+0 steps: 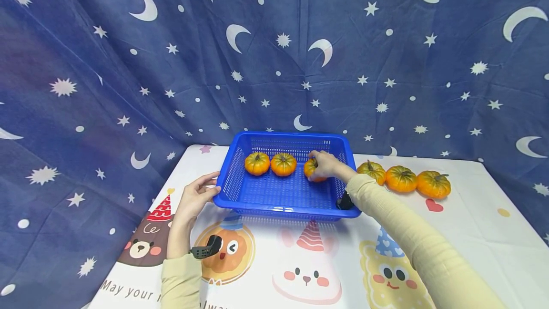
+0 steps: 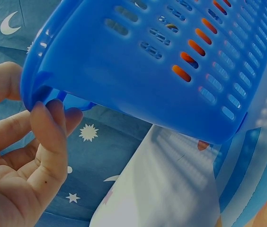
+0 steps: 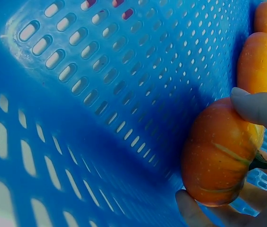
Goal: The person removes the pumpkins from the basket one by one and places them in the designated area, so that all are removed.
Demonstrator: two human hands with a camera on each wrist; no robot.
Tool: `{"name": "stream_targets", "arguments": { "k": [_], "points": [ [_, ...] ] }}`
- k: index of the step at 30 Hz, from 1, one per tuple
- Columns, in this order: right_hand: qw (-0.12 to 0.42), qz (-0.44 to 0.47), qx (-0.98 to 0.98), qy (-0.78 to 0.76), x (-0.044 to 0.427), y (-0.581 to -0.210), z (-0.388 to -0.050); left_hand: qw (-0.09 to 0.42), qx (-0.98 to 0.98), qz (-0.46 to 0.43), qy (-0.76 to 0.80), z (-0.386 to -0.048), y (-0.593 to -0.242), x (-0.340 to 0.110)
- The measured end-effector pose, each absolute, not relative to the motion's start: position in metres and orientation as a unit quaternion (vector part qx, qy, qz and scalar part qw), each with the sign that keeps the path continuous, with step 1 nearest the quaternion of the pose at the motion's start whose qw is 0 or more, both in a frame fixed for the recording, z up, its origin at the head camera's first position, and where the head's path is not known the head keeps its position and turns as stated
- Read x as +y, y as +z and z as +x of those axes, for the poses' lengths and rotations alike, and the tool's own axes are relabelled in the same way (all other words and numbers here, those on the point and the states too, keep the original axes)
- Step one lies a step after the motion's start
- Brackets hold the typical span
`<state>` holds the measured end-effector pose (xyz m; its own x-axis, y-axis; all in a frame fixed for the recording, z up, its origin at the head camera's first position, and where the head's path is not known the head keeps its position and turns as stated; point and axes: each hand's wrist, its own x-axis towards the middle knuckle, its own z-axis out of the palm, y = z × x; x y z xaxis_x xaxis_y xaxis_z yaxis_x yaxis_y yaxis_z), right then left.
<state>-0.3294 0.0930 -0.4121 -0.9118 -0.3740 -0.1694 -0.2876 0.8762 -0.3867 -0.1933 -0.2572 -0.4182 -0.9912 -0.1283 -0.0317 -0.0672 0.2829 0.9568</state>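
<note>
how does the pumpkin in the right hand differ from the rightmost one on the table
The held pumpkin is inside the blue basket; the rightmost pumpkin sits outside it on the table. The right hand grips the held pumpkin and partly covers it; no hand touches the rightmost pumpkin. Both are orange, with stems.

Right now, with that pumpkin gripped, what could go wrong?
The gripped pumpkin might slip from the right hand and roll into two other pumpkins. The left hand holds the blue basket at one end, so a tug could shift it. The right sleeve, passing nearby, could nudge the three outside pumpkins.
</note>
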Motion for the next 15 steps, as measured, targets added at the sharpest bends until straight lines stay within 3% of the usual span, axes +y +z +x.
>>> {"name": "stream_targets", "arguments": {
  "k": [15],
  "points": [
    [0.095, -0.198, 0.961, -0.169, 0.093, -0.401, -0.327, 0.026, -0.799, 0.06, -0.598, -0.195, -0.419, -0.259]
  ]
}}
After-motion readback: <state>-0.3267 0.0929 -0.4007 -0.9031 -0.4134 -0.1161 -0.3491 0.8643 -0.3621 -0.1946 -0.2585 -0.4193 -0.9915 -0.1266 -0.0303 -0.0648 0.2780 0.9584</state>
